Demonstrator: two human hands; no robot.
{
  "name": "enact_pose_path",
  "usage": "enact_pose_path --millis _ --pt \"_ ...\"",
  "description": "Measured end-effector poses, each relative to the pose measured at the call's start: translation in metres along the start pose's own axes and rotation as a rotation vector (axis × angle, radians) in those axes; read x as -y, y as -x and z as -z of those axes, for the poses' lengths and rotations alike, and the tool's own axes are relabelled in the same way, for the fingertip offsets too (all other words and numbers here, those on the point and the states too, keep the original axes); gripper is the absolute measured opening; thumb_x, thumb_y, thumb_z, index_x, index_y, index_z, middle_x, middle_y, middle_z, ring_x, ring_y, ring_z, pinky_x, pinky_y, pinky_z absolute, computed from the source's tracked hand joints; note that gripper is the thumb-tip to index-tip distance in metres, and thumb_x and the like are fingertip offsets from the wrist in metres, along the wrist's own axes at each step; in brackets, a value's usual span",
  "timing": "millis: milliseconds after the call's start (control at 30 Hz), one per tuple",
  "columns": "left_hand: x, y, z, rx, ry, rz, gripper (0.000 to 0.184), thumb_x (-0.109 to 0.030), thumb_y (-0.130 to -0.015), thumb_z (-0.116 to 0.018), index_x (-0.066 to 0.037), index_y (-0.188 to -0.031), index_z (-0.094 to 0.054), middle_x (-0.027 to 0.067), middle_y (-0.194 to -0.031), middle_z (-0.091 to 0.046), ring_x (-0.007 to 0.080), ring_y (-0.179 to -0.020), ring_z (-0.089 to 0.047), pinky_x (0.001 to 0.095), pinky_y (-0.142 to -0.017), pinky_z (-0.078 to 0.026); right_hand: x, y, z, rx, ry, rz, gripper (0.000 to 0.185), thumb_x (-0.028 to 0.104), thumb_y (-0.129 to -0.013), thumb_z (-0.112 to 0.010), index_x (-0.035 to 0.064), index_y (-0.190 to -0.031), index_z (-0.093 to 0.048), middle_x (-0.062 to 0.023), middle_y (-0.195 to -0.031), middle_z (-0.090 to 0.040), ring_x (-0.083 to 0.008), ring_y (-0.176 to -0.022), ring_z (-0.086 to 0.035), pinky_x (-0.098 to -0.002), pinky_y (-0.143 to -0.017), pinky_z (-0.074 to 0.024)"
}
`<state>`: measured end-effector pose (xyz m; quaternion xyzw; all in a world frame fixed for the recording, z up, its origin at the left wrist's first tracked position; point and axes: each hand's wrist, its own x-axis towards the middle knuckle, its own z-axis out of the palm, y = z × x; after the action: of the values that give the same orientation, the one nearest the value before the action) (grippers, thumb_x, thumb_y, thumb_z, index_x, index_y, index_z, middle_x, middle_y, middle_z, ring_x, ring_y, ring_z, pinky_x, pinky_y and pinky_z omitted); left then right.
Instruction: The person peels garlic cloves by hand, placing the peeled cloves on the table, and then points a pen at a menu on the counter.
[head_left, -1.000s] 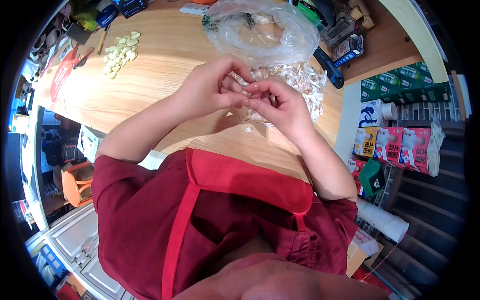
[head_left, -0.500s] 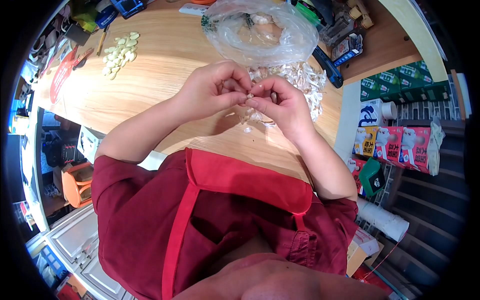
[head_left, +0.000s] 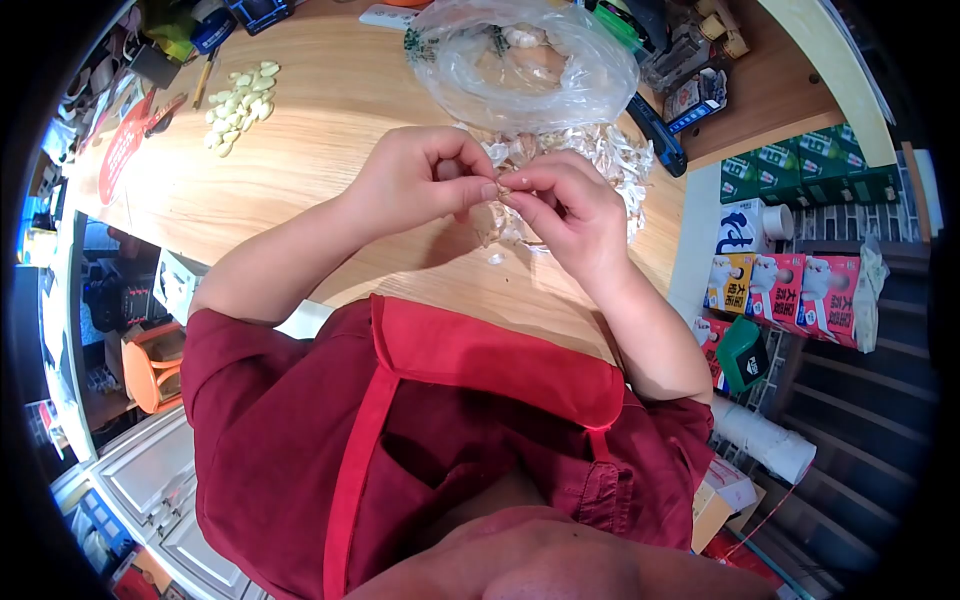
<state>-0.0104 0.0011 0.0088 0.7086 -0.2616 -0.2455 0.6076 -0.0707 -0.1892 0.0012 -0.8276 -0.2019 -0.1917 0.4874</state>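
One garlic piece: tiny, pale tan with whitish bits, at the meeting fingertips over the table; mostly covered by fingers, so from where I stand can't tell how much skin is on it.
Left hand: closed in a pinch, thumb and fingertips on the garlic piece.
Right hand: also pinching it, thumb below, index finger above; other fingers curled.
Peeled cloves: loose cluster, creamy pale yellow, smooth, slightly glossy, plump ovals, some touching; on the table, well apart from the left hand.
Garlic skins: messy heap, white and papery, some brownish pink; behind and beside the right hand, under it in part.
Plastic bag: clear, crumpled, green print on its left side, just beyond the skins.
Bag contents: rounded tan and whitish shapes, look like garlic bulbs, blurred by the plastic.
Table: light wood grain, bright glare at left.
Pencil-like stick: yellowish brown, lying left of the peeled cloves.
Apron: bright red, over a dark red shirt.
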Motion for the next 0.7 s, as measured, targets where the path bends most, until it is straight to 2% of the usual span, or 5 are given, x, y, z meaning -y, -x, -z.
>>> enact_pose_path --millis 133,267,700 --pt "-0.0050 0.0008 0.0005 0.021 0.055 0.060 0.008 -0.005 -0.079 -0.063 -0.001 -0.085 -0.060 0.0008 -0.063 -0.058 0.0072 -0.055 -0.056 0.0183 -0.048 -0.040 0.0008 0.0004 -0.0001 -0.006 0.048 0.022 0.015 0.004 -0.070 -0.070 0.0056 -0.084 -0.064 -0.0075 -0.078 -0.060 -0.0193 -0.066 -0.058 -0.0271 -0.054 -0.0473" --pt "-0.0038 -0.0001 0.0010 0.034 0.104 0.087 0.009 -0.008 -0.079 -0.065 -0.001 -0.084 -0.063 0.0018 -0.064 -0.060 0.0071 -0.054 -0.058 0.0192 -0.048 -0.043 -0.0006 0.0008 -0.0018 -0.011 0.057 0.049 0.016 0.004 -0.070 -0.070 0.0050 -0.084 -0.063 -0.0079 -0.078 -0.060 -0.0207 -0.067 -0.059 -0.0283 -0.055 -0.0477" --pt "0.0019 -0.0020 0.0006 0.047 0.203 0.125 0.012 -0.008 -0.079 -0.065 0.000 -0.087 -0.062 0.0030 -0.068 -0.061 0.0080 -0.055 -0.058 0.0193 -0.048 -0.043 -0.0006 0.0007 -0.0033 0.009 0.076 0.029 0.018 0.004 -0.070 -0.070 0.0052 -0.086 -0.062 -0.0075 -0.081 -0.059 -0.0188 -0.064 -0.057 -0.0275 -0.053 -0.0468"
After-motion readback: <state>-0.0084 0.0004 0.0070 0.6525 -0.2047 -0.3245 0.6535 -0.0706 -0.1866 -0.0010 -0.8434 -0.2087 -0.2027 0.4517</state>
